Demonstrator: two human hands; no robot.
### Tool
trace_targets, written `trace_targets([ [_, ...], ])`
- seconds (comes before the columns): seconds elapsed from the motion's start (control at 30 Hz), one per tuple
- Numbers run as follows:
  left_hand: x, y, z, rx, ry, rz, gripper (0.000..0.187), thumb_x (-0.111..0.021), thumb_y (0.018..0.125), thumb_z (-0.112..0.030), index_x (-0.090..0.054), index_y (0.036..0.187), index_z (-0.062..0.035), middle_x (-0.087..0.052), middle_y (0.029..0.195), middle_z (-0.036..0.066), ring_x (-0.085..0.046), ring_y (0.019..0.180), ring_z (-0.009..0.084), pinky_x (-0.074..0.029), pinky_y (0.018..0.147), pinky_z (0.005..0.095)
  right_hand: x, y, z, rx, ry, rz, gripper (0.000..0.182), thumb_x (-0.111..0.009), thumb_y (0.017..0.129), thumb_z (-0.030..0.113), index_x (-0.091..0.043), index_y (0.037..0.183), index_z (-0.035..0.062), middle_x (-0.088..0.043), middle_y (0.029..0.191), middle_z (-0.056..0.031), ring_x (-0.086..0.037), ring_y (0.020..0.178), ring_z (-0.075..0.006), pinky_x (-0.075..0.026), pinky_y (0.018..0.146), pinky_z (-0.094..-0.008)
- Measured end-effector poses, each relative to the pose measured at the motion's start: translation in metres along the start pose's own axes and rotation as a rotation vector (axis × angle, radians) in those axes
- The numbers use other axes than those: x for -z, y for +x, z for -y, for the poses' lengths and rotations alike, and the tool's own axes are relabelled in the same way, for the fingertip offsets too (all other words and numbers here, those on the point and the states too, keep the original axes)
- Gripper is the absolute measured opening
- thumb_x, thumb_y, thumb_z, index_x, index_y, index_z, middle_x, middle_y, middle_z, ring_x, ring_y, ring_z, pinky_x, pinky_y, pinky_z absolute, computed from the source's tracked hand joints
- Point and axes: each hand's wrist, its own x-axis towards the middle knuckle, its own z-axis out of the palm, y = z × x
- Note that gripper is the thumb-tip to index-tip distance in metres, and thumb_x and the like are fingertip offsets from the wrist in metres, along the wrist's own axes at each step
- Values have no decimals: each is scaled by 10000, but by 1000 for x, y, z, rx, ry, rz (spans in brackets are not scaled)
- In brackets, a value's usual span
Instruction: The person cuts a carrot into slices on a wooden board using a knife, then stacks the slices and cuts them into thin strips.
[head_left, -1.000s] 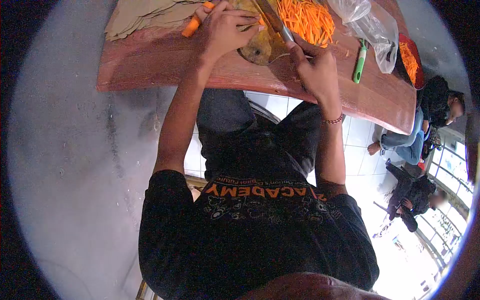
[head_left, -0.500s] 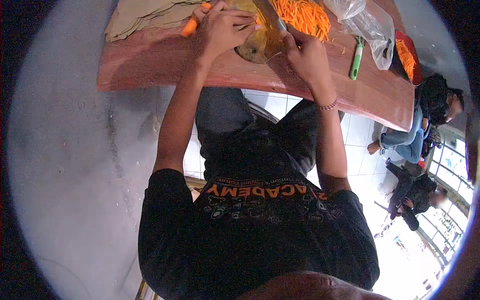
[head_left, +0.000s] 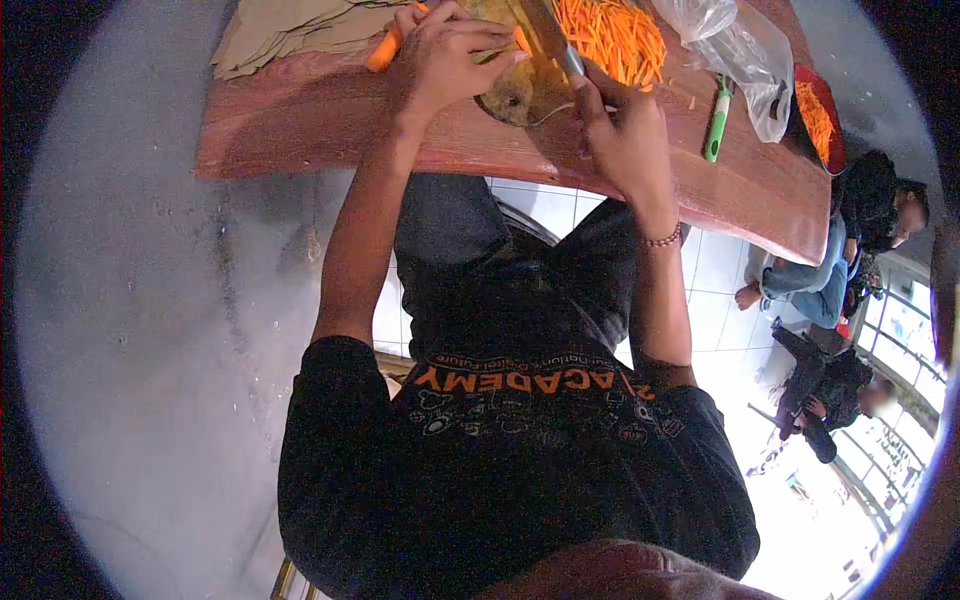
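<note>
My left hand [head_left: 445, 58] is closed around a carrot [head_left: 383, 52], whose orange end sticks out to the left of the fingers. An orange piece [head_left: 521, 40] shows at its fingertips, over the round cutting board [head_left: 512, 100]. My right hand [head_left: 625, 120] grips a knife [head_left: 572, 62] by its handle, the blade pointing up and left over the board. Beside the blade, to the right, lies a heap of carrot strips [head_left: 610, 40].
A green peeler [head_left: 717, 120] and a clear plastic bag [head_left: 745, 60] lie right on the wooden table [head_left: 290, 120]. A red container [head_left: 825, 125] holds more strips. Brown sheets [head_left: 275, 35] lie upper left. Two people [head_left: 870, 205] sit beyond the table.
My right hand and the knife have shifted slightly right and down. My left hand keeps its hold on the carrot, nearly in the same place.
</note>
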Motion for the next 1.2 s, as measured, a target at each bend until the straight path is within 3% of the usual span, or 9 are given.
trace_targets([
  [0.07,1,1,0,-21,2,14,318,-801,728,-519,-816,890,-246,-760,939,-120,-597,900,104,-305,935,385,0,-4,3,-97,-4,78,348,-621,967,306,-688,1199,57,-729,871,-217,-735,877,-326,-547,740,-380],
  [0.4,4,2,-3,-42,36,44,304,-787,750,-513,-816,882,-240,-758,977,-116,-610,927,102,-309,917,374,-2,-9,6,-45,-8,55,363,-633,954,297,-679,1183,19,-695,939,-282,-710,944,-372,-540,752,-389],
  [0.47,5,2,-5,-48,37,44,304,-786,753,-513,-816,880,-239,-758,978,-115,-611,921,103,-308,916,373,-6,-9,1,1,18,21,310,-576,959,293,-696,1139,70,-666,838,-287,-668,834,-455,-542,707,-512],
  [0.9,5,4,-7,-81,41,-2,281,-793,748,-514,-813,825,-245,-758,921,-118,-608,897,95,-301,896,388,-9,-12,10,34,-70,5,319,-565,961,270,-684,1167,57,-649,809,-305,-663,783,-467,-537,673,-533],
  [0.97,2,3,-5,-92,58,-2,281,-792,748,-515,-813,823,-245,-758,921,-118,-605,889,93,-300,894,388,-13,-11,7,141,-121,-16,304,-558,965,262,-677,1170,72,-644,785,-303,-656,762,-474,-527,651,-545],
  [1.2,-2,0,-1,-39,-1,6,289,-802,736,-506,-819,857,-244,-762,919,-112,-591,905,90,-292,910,375,-9,-12,-3,34,19,7,337,-573,964,303,-681,1184,71,-655,797,-290,-663,786,-469,-543,671,-517],
])
